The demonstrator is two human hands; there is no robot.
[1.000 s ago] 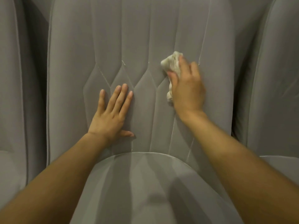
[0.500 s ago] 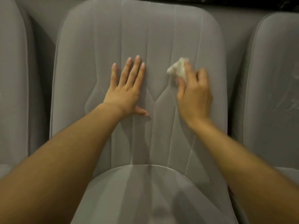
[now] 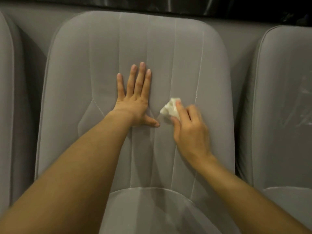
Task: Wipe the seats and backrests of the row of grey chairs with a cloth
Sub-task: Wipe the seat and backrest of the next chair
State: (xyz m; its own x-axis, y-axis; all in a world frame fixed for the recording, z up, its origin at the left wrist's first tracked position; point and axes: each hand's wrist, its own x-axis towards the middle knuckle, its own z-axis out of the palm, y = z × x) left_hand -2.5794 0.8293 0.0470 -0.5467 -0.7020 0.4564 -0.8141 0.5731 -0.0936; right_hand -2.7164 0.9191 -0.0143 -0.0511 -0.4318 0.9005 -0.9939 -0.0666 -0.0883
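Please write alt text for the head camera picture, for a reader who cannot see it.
A person's right hand holds a crumpled white cloth against the backrest of a grey chair, while the left hand presses flat beside it. Parts of neighbouring grey chairs show at both sides.

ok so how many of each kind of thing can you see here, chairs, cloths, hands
grey chairs: 3 (the left and right ones only partly in view)
cloth: 1
hands: 2 (left hand, right hand)
total: 6

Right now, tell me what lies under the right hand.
A crumpled white cloth, gripped by fingers of the right hand against the middle backrest. How much cloth the hand covers cannot be seen.
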